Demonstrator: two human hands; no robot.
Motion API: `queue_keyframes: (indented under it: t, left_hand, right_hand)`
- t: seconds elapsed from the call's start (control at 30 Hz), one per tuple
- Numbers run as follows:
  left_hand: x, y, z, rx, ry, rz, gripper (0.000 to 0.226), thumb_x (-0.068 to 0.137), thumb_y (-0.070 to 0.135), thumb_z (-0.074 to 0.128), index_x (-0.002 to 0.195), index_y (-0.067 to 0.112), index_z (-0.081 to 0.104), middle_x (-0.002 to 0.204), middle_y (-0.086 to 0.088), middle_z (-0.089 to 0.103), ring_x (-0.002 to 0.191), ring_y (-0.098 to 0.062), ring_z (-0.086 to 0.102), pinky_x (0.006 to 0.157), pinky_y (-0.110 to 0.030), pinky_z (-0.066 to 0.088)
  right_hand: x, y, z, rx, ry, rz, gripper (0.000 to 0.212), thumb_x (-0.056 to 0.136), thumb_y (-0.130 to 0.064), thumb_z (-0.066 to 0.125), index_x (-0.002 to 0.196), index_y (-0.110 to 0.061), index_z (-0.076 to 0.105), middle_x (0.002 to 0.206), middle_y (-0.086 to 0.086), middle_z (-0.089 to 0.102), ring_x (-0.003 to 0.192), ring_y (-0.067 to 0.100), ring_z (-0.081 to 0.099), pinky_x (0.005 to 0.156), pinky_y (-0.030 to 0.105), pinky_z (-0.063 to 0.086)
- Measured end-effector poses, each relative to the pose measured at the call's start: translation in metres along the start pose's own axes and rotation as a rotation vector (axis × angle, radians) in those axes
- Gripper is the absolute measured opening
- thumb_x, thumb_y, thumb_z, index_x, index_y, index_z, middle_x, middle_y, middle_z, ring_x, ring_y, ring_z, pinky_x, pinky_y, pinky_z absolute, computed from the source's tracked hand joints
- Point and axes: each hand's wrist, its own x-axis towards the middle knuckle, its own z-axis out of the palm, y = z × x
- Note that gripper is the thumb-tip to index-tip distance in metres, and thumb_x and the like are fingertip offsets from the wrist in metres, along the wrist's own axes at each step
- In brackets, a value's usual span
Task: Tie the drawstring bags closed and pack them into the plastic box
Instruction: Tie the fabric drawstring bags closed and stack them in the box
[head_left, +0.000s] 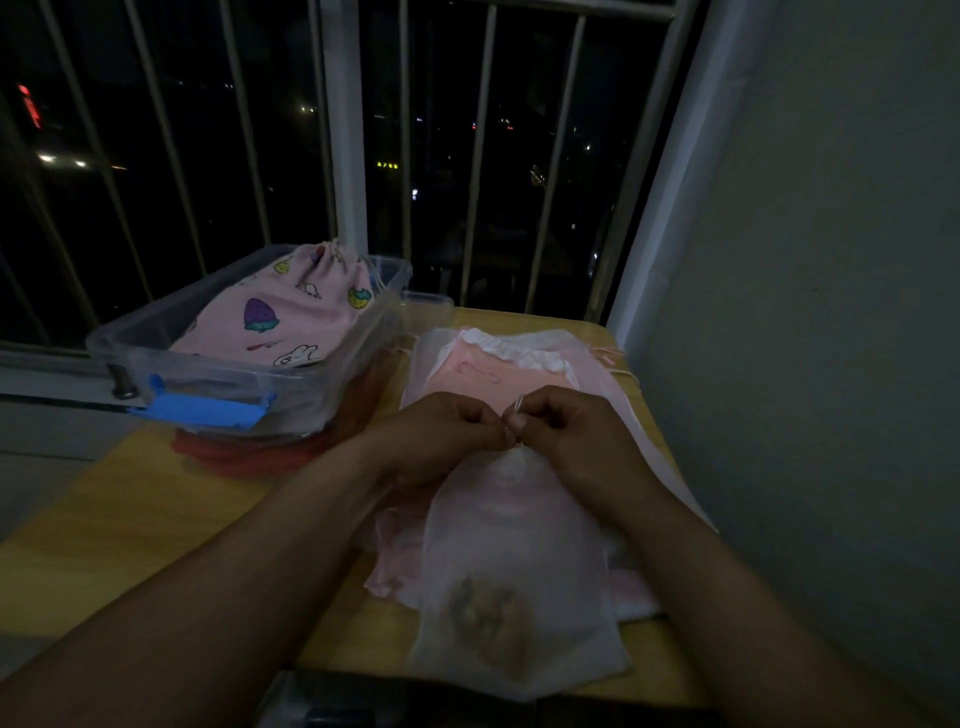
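Observation:
A pale white drawstring bag (511, 582) with a faint print lies lengthwise on the table in front of me, its gathered neck pointing away. My left hand (441, 434) and my right hand (566, 426) meet just above that neck, each pinching the thin drawstring (519, 402) between fingertips. Beyond the hands lies a pink drawstring bag (498, 374) with a white ruffled top, resting on more pale bags. At the left stands the clear plastic box (156, 343), holding a pink bag printed with strawberries and rabbits (291, 317).
The wooden table (171, 519) ends at a barred window (343, 130) behind the box and a wall (805, 312) on the right. Blue tape (208, 408) marks the box's front. A red cloth (234, 457) lies under the box.

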Motion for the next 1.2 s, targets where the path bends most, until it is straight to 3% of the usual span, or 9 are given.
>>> queue_keyframes:
  t: [0.17, 0.23, 0.33, 0.43, 0.53, 0.8, 0.97, 1.13, 1.2]
  left_hand:
    - [0.003, -0.002, 0.008, 0.145, 0.09, 0.083, 0.032, 0.094, 0.023, 0.069, 0.063, 0.023, 0.06, 0.059, 0.013, 0.056, 0.057, -0.001, 0.049, 0.057, -0.02, 0.039]
    - [0.003, -0.003, 0.012, 0.195, 0.117, 0.14, 0.028, 0.095, 0.023, 0.067, 0.068, 0.021, 0.061, 0.062, 0.008, 0.057, 0.056, -0.001, 0.048, 0.054, -0.018, 0.038]
    - [0.002, -0.005, 0.015, 0.293, 0.12, 0.221, 0.017, 0.096, 0.024, 0.063, 0.084, 0.014, 0.069, 0.08, -0.01, 0.069, 0.065, -0.006, 0.054, 0.061, -0.025, 0.042]
    - [0.004, -0.007, 0.017, 0.369, 0.137, 0.251, 0.026, 0.096, 0.03, 0.062, 0.074, 0.018, 0.066, 0.069, -0.004, 0.064, 0.058, -0.003, 0.049, 0.057, -0.026, 0.039]
    - [0.004, -0.007, 0.014, 0.371, 0.121, 0.244, 0.025, 0.099, 0.031, 0.061, 0.083, 0.017, 0.074, 0.079, -0.003, 0.073, 0.068, -0.007, 0.063, 0.063, -0.03, 0.048]
    - [-0.007, 0.005, -0.006, 0.149, -0.089, 0.163, 0.021, 0.1, 0.026, 0.067, 0.099, 0.005, 0.072, 0.102, -0.014, 0.074, 0.09, -0.016, 0.067, 0.09, -0.041, 0.056]
    - [-0.003, 0.003, -0.009, 0.081, -0.11, 0.159, 0.022, 0.098, 0.03, 0.069, 0.089, 0.01, 0.07, 0.088, -0.009, 0.07, 0.083, -0.017, 0.061, 0.082, -0.039, 0.049]
    - [-0.002, -0.004, -0.011, 0.06, -0.106, 0.166, 0.027, 0.099, 0.035, 0.066, 0.087, 0.011, 0.064, 0.089, -0.012, 0.069, 0.083, -0.019, 0.06, 0.081, -0.04, 0.048]
    - [-0.002, -0.005, -0.011, 0.042, -0.093, 0.163, 0.023, 0.102, 0.028, 0.063, 0.086, 0.011, 0.063, 0.082, -0.006, 0.066, 0.079, -0.016, 0.057, 0.077, -0.037, 0.046]
  right_hand:
    - [0.001, 0.0, 0.0, -0.07, -0.003, -0.035, 0.013, 0.095, -0.014, 0.07, 0.085, -0.021, 0.073, 0.082, -0.011, 0.073, 0.079, 0.0, 0.065, 0.075, 0.012, 0.047]
    - [0.0, -0.001, 0.001, -0.133, 0.009, -0.046, 0.013, 0.096, -0.017, 0.069, 0.085, -0.025, 0.071, 0.083, -0.011, 0.072, 0.08, 0.001, 0.064, 0.074, 0.013, 0.045]
    - [-0.003, -0.003, 0.002, -0.217, 0.017, -0.07, 0.013, 0.097, -0.021, 0.067, 0.087, -0.027, 0.071, 0.084, -0.011, 0.071, 0.082, 0.0, 0.064, 0.071, 0.009, 0.042]
    - [-0.005, -0.003, 0.006, -0.25, 0.018, -0.098, 0.012, 0.098, -0.021, 0.066, 0.089, -0.026, 0.072, 0.085, -0.012, 0.07, 0.084, 0.001, 0.063, 0.074, 0.011, 0.044]
    - [-0.005, -0.002, 0.006, -0.246, 0.037, -0.09, 0.008, 0.097, -0.022, 0.066, 0.092, -0.025, 0.072, 0.091, -0.01, 0.071, 0.09, 0.005, 0.063, 0.083, 0.022, 0.049]
    - [-0.005, -0.004, -0.005, 0.235, -0.093, 0.082, 0.018, 0.098, -0.015, 0.066, 0.086, -0.023, 0.076, 0.089, 0.001, 0.075, 0.087, 0.014, 0.067, 0.086, 0.03, 0.051]
    - [-0.005, -0.005, -0.005, 0.405, -0.142, 0.16, 0.02, 0.098, -0.011, 0.063, 0.085, -0.02, 0.076, 0.087, 0.004, 0.07, 0.084, 0.016, 0.064, 0.082, 0.032, 0.049]
    - [-0.006, -0.001, -0.004, 0.386, -0.125, 0.166, 0.02, 0.098, -0.012, 0.063, 0.084, -0.02, 0.074, 0.088, 0.005, 0.07, 0.085, 0.018, 0.062, 0.085, 0.035, 0.048]
    - [-0.006, 0.0, -0.004, 0.378, -0.111, 0.168, 0.019, 0.098, -0.012, 0.064, 0.084, -0.02, 0.074, 0.089, 0.004, 0.07, 0.086, 0.017, 0.061, 0.087, 0.035, 0.048]
